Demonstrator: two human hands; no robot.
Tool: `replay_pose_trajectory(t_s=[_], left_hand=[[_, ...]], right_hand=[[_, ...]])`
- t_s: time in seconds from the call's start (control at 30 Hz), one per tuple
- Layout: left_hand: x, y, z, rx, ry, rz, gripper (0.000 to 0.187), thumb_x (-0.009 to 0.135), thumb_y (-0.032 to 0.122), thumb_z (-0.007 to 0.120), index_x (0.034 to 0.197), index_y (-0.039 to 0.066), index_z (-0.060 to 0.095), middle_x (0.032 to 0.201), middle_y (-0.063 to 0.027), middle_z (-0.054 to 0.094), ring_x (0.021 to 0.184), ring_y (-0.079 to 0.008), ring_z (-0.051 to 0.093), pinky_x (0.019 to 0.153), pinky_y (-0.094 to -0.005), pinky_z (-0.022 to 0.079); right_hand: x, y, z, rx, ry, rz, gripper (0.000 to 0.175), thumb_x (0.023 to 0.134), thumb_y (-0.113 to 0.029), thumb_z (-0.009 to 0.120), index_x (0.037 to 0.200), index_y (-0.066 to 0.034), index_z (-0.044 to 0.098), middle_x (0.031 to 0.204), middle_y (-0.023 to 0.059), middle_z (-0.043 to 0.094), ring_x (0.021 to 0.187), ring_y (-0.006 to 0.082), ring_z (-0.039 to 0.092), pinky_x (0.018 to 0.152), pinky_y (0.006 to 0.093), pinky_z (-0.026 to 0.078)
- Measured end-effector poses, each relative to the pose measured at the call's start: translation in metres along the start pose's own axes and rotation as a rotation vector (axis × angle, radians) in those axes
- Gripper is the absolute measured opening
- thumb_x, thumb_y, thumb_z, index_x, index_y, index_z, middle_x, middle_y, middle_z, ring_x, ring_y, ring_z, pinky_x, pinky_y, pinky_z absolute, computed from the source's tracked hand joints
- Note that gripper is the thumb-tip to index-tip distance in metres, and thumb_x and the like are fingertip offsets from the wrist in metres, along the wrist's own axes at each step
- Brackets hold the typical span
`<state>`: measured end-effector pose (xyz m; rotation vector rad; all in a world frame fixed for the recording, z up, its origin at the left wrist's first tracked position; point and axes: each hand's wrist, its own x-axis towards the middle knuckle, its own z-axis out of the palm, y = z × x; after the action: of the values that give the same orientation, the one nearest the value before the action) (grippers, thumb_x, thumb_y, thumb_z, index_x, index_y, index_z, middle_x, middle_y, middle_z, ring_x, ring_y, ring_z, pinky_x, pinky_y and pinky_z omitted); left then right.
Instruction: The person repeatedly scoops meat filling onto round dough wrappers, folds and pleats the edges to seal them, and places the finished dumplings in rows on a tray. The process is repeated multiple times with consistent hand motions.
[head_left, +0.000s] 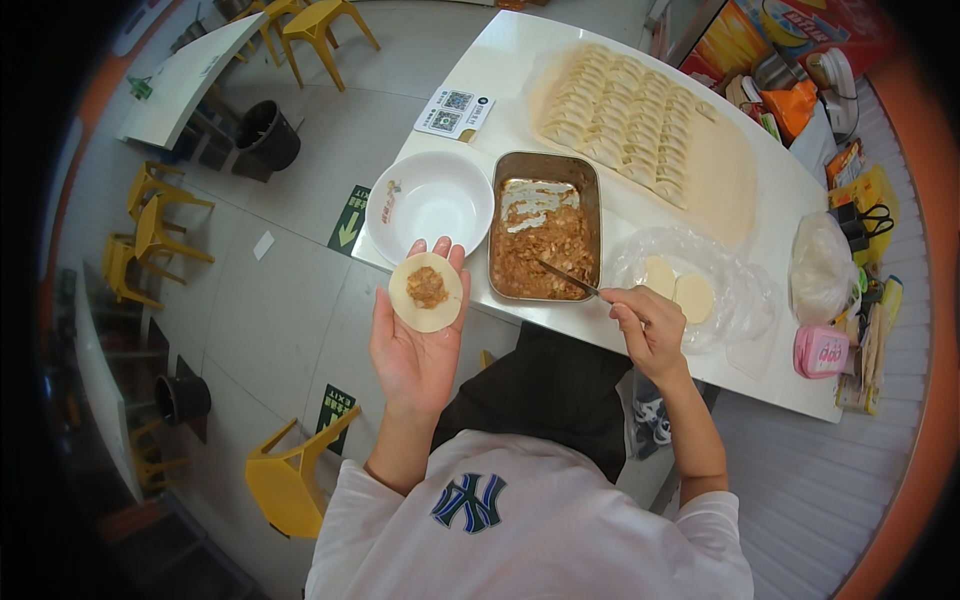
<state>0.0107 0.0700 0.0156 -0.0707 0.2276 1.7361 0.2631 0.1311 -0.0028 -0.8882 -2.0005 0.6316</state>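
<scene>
On the open palm and fingers of my left hand (417, 352) lies a round dumpling wrapper (405, 311) with a mound of minced filling (427, 287) at its centre. My right hand (649, 330) grips the handle of a thin metal spreading tool (570, 279), whose tip is in the filling of a rectangular metal tray (492, 225). More filling covers the near part of that tray, and its far part shows bare metal. To its left stands a white bowl (431, 206). Two flat wrappers (694, 298) lie on a clear plastic bag (739, 300) right of the tray.
Rows of shaped dumplings (615, 112) cover much of a round-cornered board (720, 176) at the back of the white table (487, 67). A card with printed codes (454, 114) lies at the left edge. Scissors (876, 219), a pink case (821, 351) and a knotted bag (821, 266) sit at the right.
</scene>
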Motion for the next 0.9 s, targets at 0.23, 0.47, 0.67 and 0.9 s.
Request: replay_pose_trajectory(t_s=[0.23, 0.47, 0.67, 0.9], left_hand=[[0.001, -0.004, 0.002, 0.041, 0.015, 0.0, 0.054, 0.104, 0.032, 0.016, 0.146, -0.001, 0.023, 0.15, -0.0217, 0.027, 0.14, -0.0342, 0.027, 0.116, -0.0455, 0.026], [0.001, -0.005, 0.002, 0.065, 0.004, -0.008, 0.054, 0.104, 0.032, 0.016, 0.147, -0.001, 0.022, 0.151, -0.0211, 0.027, 0.141, -0.0336, 0.027, 0.116, -0.045, 0.026], [0.001, -0.005, 0.001, 0.076, 0.005, -0.009, 0.054, 0.104, 0.031, 0.017, 0.146, -0.002, 0.022, 0.151, -0.0209, 0.027, 0.14, -0.0333, 0.027, 0.116, -0.0444, 0.026], [0.0, -0.005, -0.001, 0.093, 0.036, -0.015, 0.054, 0.104, 0.031, 0.017, 0.146, -0.004, 0.022, 0.15, -0.0211, 0.028, 0.14, -0.0328, 0.028, 0.115, -0.0436, 0.027]], right_hand=[[0.003, 0.002, 0.006, 0.052, -0.001, 0.023, 0.014, 0.086, 0.001, 0.062, 0.099, 0.0007, 0.068, 0.067, 0.0103, 0.059, 0.055, 0.0195, 0.056, 0.051, 0.0285, 0.043], [-0.002, -0.002, 0.012, 0.131, 0.026, 0.077, 0.014, 0.088, 0.0, 0.059, 0.098, 0.0008, 0.069, 0.067, 0.0094, 0.06, 0.057, 0.0168, 0.059, 0.052, 0.026, 0.044], [-0.004, 0.001, 0.018, 0.349, 0.069, 0.224, 0.016, 0.093, -0.008, 0.056, 0.098, 0.0009, 0.069, 0.065, 0.0054, 0.06, 0.054, 0.009, 0.054, 0.048, 0.0226, 0.039], [0.003, 0.004, 0.026, 0.558, 0.123, 0.411, 0.022, 0.097, -0.015, 0.053, 0.097, 0.0015, 0.068, 0.062, 0.0011, 0.057, 0.049, 0.003, 0.043, 0.046, 0.0183, 0.033]])
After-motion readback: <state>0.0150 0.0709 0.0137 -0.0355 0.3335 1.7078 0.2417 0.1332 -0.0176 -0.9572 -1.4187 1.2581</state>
